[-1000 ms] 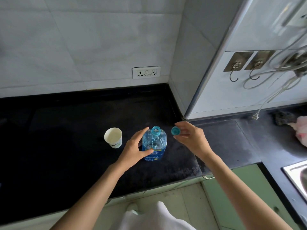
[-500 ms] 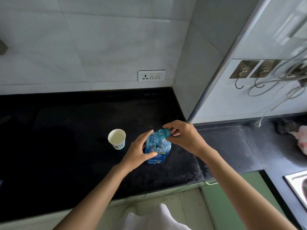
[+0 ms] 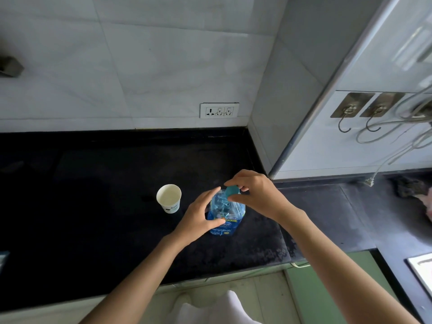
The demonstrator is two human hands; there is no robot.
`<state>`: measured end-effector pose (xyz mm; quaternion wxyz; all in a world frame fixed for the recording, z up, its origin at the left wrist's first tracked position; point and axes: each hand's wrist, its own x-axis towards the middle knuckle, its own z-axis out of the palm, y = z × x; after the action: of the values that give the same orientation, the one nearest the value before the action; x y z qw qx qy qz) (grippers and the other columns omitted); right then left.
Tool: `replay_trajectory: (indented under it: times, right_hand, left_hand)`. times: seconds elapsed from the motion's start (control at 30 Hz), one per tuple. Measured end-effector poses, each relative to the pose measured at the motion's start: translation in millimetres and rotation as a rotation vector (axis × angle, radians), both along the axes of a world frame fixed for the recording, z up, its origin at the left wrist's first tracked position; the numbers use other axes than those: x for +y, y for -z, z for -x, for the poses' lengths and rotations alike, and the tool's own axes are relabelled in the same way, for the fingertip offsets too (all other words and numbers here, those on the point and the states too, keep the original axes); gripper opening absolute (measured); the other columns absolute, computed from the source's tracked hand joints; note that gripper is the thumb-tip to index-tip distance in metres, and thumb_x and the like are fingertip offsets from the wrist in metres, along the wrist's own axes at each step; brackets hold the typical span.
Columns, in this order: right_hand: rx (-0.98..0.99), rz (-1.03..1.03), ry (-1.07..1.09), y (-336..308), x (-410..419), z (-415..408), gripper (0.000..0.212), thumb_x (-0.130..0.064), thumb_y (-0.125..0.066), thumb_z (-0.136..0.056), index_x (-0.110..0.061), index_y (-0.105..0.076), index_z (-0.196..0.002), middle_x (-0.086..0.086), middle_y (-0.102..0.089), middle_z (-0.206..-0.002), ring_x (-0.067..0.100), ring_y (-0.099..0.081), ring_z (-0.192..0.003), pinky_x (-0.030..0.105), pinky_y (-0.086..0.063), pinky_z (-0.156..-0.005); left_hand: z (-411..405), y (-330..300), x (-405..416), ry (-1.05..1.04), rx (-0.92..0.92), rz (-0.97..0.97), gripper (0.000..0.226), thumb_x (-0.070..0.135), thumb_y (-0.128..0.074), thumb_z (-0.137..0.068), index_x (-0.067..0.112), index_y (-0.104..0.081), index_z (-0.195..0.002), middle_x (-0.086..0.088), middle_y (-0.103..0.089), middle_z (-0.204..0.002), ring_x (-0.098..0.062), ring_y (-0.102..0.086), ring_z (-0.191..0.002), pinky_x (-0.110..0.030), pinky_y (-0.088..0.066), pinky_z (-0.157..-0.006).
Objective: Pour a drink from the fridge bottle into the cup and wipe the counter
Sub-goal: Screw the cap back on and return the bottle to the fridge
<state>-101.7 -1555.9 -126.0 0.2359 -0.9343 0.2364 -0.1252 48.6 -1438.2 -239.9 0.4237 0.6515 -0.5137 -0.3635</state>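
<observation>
A clear blue plastic bottle (image 3: 225,215) with a blue label stands upright on the black counter (image 3: 93,206). My left hand (image 3: 198,216) grips its body from the left, thumb and fingers around it. My right hand (image 3: 254,195) pinches the teal cap (image 3: 232,191) on top of the bottle's neck. A white paper cup (image 3: 168,198) stands upright and open on the counter, a little to the left of the bottle and apart from my hands.
A white tiled wall with a socket plate (image 3: 219,110) runs behind the counter. A wall corner (image 3: 280,136) juts out at the right, with hooks and cables (image 3: 374,122) beyond. Pink cloth (image 3: 426,204) and a sink edge (image 3: 420,270) lie at the far right.
My right hand brought the teal cap from beside the bottle onto its neck and now holds it there. My left hand stayed on the bottle. The cup has not moved.
</observation>
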Motion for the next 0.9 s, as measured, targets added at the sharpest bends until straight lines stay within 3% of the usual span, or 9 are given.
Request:
replay_trajectory:
  times: [0.17, 0.4, 0.47, 0.57, 0.7, 0.73, 0.8, 0.83, 0.9]
  right_hand:
    - [0.057, 0.022, -0.054, -2, -3, -2, 0.034, -0.014, -0.072, -0.083, -0.018, -0.069, -0.116, -0.003, -0.062, -0.105, 0.009, -0.055, -0.091, 0.035, -0.053, -0.081]
    - [0.160, 0.011, -0.183, -10, -9, -3, 0.039, -0.002, -0.066, -0.085, -0.019, -0.067, -0.120, -0.005, -0.061, -0.118, 0.009, -0.052, -0.109, 0.022, -0.045, -0.090]
    - [0.158, 0.057, -0.165, -10, -8, -4, 0.036, -0.009, -0.070, -0.084, -0.019, -0.067, -0.118, -0.005, -0.062, -0.112, 0.007, -0.052, -0.099, 0.023, -0.047, -0.085]
    - [0.139, 0.197, -0.044, -6, -4, -6, 0.033, -0.036, -0.074, -0.080, -0.017, -0.070, -0.107, -0.004, -0.060, -0.091, 0.009, -0.051, -0.081, 0.024, -0.044, -0.066]
    - [0.083, 0.340, 0.160, 10, 3, -8, 0.054, -0.069, -0.064, -0.069, -0.016, -0.062, -0.081, -0.006, -0.056, -0.075, 0.014, -0.054, -0.071, 0.022, -0.036, -0.050]
    - [0.080, 0.298, 0.176, 14, 3, -8, 0.060, -0.073, -0.061, -0.067, -0.018, -0.063, -0.088, -0.006, -0.059, -0.084, 0.012, -0.055, -0.079, 0.022, -0.040, -0.054]
    - [0.045, 0.066, 0.138, 16, 3, -4, 0.070, -0.067, -0.066, -0.068, -0.023, -0.058, -0.120, -0.008, -0.055, -0.118, 0.007, -0.051, -0.105, 0.022, -0.047, -0.078]
    - [0.011, -0.105, 0.092, 15, 3, -1, 0.071, -0.056, -0.073, -0.072, -0.025, -0.051, -0.132, -0.010, -0.049, -0.131, 0.004, -0.047, -0.116, 0.020, -0.045, -0.090]
    - [-0.094, -0.357, -0.007, 16, 4, 6, 0.063, -0.025, -0.075, -0.081, -0.025, -0.047, -0.137, -0.009, -0.044, -0.141, 0.001, -0.044, -0.126, 0.014, -0.040, -0.099]
  left_hand:
    - [0, 0, 0, 0.003, -0.018, 0.000, 0.083, 0.022, -0.077, -0.076, 0.042, -0.031, -0.143, 0.019, -0.040, -0.140, -0.001, -0.041, -0.130, -0.036, -0.044, -0.105]
    - [0, 1, 0, -0.014, -0.040, -0.001, 0.085, 0.022, -0.079, -0.075, 0.052, -0.029, -0.138, 0.020, -0.040, -0.138, 0.001, -0.042, -0.128, -0.035, -0.045, -0.104]
    - [0, 1, 0, -0.011, -0.041, -0.003, 0.084, 0.022, -0.078, -0.075, 0.051, -0.030, -0.138, 0.020, -0.040, -0.138, 0.000, -0.042, -0.128, -0.036, -0.045, -0.104]
    - [0, 1, 0, 0.002, -0.033, -0.003, 0.084, 0.023, -0.077, -0.075, 0.045, -0.030, -0.141, 0.020, -0.039, -0.140, -0.003, -0.042, -0.130, -0.037, -0.045, -0.104]
    - [0, -1, 0, 0.009, -0.022, -0.010, 0.083, 0.022, -0.076, -0.077, 0.044, -0.029, -0.143, 0.019, -0.039, -0.141, -0.002, -0.041, -0.131, -0.036, -0.044, -0.105]
    - [0, -1, 0, 0.010, -0.019, -0.013, 0.083, 0.023, -0.076, -0.077, 0.044, -0.029, -0.142, 0.019, -0.038, -0.142, -0.002, -0.040, -0.131, -0.036, -0.044, -0.105]
    - [0, -2, 1, 0.010, -0.009, -0.019, 0.082, 0.025, -0.075, -0.077, 0.046, -0.030, -0.142, 0.021, -0.037, -0.142, -0.001, -0.039, -0.131, -0.037, -0.043, -0.106]
    - [0, -2, 1, 0.009, -0.002, -0.023, 0.082, 0.026, -0.075, -0.076, 0.046, -0.030, -0.141, 0.022, -0.037, -0.142, 0.000, -0.039, -0.131, -0.037, -0.043, -0.106]
    - [0, -2, 1, 0.009, 0.005, -0.035, 0.081, 0.025, -0.074, -0.076, 0.047, -0.030, -0.140, 0.023, -0.036, -0.141, 0.002, -0.040, -0.130, -0.036, -0.043, -0.106]
